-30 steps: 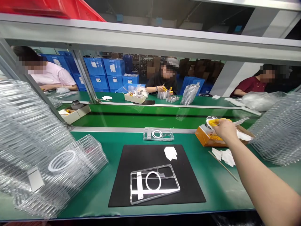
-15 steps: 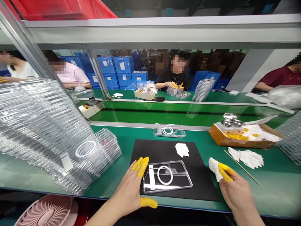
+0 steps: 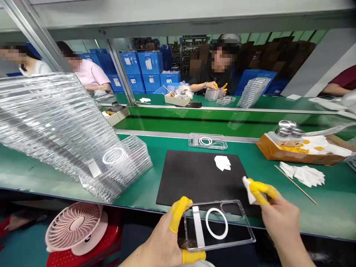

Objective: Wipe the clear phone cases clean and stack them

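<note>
A left hand (image 3: 164, 237) in yellow finger covers (image 3: 178, 217) grips a clear phone case (image 3: 219, 224) by its left end, fingers at the upper corner and thumb at the lower. The right hand (image 3: 280, 211), apart from the left, pinches a white wipe (image 3: 248, 191) just off the case's upper right corner. The case, marked with a white ring and a white strip, is tilted between the two hands at the near edge of a green workbench (image 3: 158, 159). Its transparent plastic is hard to make out against the dark background, and the left palm's inner side is hidden; both forearms are cut off by the bottom edge. Whether the wipe touches the black mat (image 3: 191, 181) beneath it cannot be told.

On the mat lies a folded white scrap (image 3: 222, 162); beyond it sits a second case (image 3: 207, 141). Stacked clear cases (image 3: 55, 118) lean at left, cut off by the frame. At right, a thin stick (image 3: 296, 185) and loose wipes (image 3: 303, 174) lie before an orange box (image 3: 294, 159) holding metal-lidded bottles (image 3: 289, 131), their contents unclear. Across the bench, a co-worker in black (image 3: 214, 79) handles more cases; another, in maroon, is mostly out of frame.
</note>
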Demonstrator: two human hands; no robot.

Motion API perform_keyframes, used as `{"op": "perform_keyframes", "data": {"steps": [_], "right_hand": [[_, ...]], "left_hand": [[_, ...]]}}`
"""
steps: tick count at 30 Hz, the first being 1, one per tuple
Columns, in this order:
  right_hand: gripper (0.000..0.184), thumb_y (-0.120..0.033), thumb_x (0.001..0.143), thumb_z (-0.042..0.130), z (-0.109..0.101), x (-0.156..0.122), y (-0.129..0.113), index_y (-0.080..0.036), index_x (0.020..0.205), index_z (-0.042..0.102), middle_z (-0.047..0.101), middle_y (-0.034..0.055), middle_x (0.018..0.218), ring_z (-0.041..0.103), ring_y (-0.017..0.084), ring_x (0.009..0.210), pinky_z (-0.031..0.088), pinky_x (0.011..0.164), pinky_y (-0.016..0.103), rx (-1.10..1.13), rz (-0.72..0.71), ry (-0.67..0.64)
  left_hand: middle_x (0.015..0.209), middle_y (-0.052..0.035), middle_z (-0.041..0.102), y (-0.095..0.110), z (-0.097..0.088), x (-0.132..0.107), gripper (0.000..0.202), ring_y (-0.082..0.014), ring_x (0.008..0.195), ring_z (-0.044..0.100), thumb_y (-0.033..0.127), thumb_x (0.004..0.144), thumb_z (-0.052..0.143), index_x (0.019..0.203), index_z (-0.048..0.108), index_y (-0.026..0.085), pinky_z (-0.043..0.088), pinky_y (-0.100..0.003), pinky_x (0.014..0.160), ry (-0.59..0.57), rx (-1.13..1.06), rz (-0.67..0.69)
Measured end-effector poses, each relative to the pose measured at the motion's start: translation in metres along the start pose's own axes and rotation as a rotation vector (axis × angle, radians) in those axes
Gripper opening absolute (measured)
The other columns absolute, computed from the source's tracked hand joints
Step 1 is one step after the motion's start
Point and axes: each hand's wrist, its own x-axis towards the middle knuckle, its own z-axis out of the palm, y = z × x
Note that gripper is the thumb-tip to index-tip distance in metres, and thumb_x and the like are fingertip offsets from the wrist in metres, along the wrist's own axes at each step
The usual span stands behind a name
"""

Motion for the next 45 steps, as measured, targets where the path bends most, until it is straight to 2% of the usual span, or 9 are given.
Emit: {"op": "perform_keyframes", "data": {"steps": [4,7,15,23,26,31,35,40,45], "right_hand": [[0.012,-0.023,0.086,0.063,0.008,-0.049,-0.034,-0.023,0.095,0.070,0.066,0.0062,0.101,0.058,0.026,0.103,0.045,0.090,0.043,-0.200,-0.553,-0.249],[0.013,-0.010,0.085,0.058,0.024,-0.066,-0.057,-0.018,0.091,0.065,0.063,0.0090,0.094,0.054,0.027,0.101,0.042,0.088,0.046,-0.322,-0.788,-0.249],[0.025,-0.005,0.087,0.047,0.074,-0.069,-0.104,-0.021,0.095,0.065,0.065,0.0028,0.087,0.055,0.020,0.092,0.036,0.096,0.041,-0.178,-0.821,-0.330],[0.020,-0.009,0.091,0.046,0.059,-0.076,-0.102,-0.017,0.089,0.065,0.066,0.0033,0.082,0.058,0.017,0.085,0.035,0.099,0.041,-0.082,-0.971,-0.540],[0.022,-0.016,0.095,0.044,0.046,-0.077,-0.099,-0.019,0.087,0.065,0.064,0.0016,0.074,0.058,0.016,0.079,0.039,0.095,0.039,-0.049,-1.027,-0.618],[0.010,-0.022,0.092,0.058,0.016,-0.059,-0.092,-0.026,0.098,0.065,0.063,0.0017,0.084,0.058,0.018,0.089,0.049,0.081,0.032,0.049,-0.749,-0.831],[0.019,-0.015,0.088,0.061,0.020,-0.042,-0.090,-0.026,0.105,0.065,0.062,0.0040,0.095,0.055,0.021,0.100,0.046,0.083,0.034,-0.054,-0.656,-0.540],[0.016,-0.015,0.087,0.062,0.043,-0.034,-0.085,-0.026,0.095,0.070,0.065,0.0036,0.089,0.057,0.023,0.098,0.043,0.090,0.044,-0.071,-0.710,-0.490],[0.016,-0.032,0.079,0.073,0.022,-0.011,-0.045,-0.026,0.093,0.073,0.069,0.0053,0.101,0.063,0.024,0.099,0.052,0.087,0.040,0.147,-0.199,-0.228]], "left_hand": [[0.135,-0.0154,0.054,-0.001,0.003,0.002,0.128,-0.0371,0.122,0.057,0.032,0.047,0.096,0.146,0.016,0.029,0.052,-0.051,0.099,0.038,-0.003,0.015],[0.134,-0.0161,0.055,-0.002,0.002,0.003,0.128,-0.0372,0.122,0.057,0.036,0.049,0.095,0.148,0.013,0.027,0.051,-0.051,0.100,0.034,0.037,0.036],[0.119,-0.0115,0.062,0.000,0.002,0.008,0.100,-0.0326,0.113,0.063,0.039,0.064,0.086,0.141,0.025,0.025,0.053,-0.047,0.098,-0.006,0.065,0.076],[0.110,-0.0045,0.066,0.005,-0.001,0.014,0.086,-0.0263,0.106,0.066,0.040,0.064,0.085,0.133,0.035,0.029,0.052,-0.041,0.098,0.020,0.009,0.098],[0.115,-0.0062,0.065,0.003,0.001,0.012,0.097,-0.0275,0.108,0.066,0.040,0.059,0.088,0.136,0.032,0.028,0.054,-0.040,0.096,0.040,-0.004,0.040],[0.119,-0.0067,0.063,0.001,0.002,0.011,0.110,-0.0282,0.109,0.065,0.033,0.058,0.090,0.144,0.021,0.032,0.054,-0.042,0.095,0.002,-0.046,0.070],[0.128,-0.0113,0.058,0.001,0.001,0.011,0.133,-0.0302,0.113,0.063,0.029,0.053,0.093,0.151,0.002,0.030,0.054,-0.045,0.096,0.034,-0.120,-0.019],[0.129,-0.0123,0.057,-0.001,0.003,0.007,0.137,-0.0331,0.114,0.062,0.023,0.048,0.094,0.151,0.005,0.032,0.054,-0.049,0.095,0.019,-0.093,-0.038],[0.142,-0.0159,0.048,-0.007,-0.014,0.029,0.132,-0.0335,0.129,0.051,0.025,0.058,0.092,0.152,0.000,0.030,0.046,-0.049,0.105,-0.042,0.026,-0.002]]}}
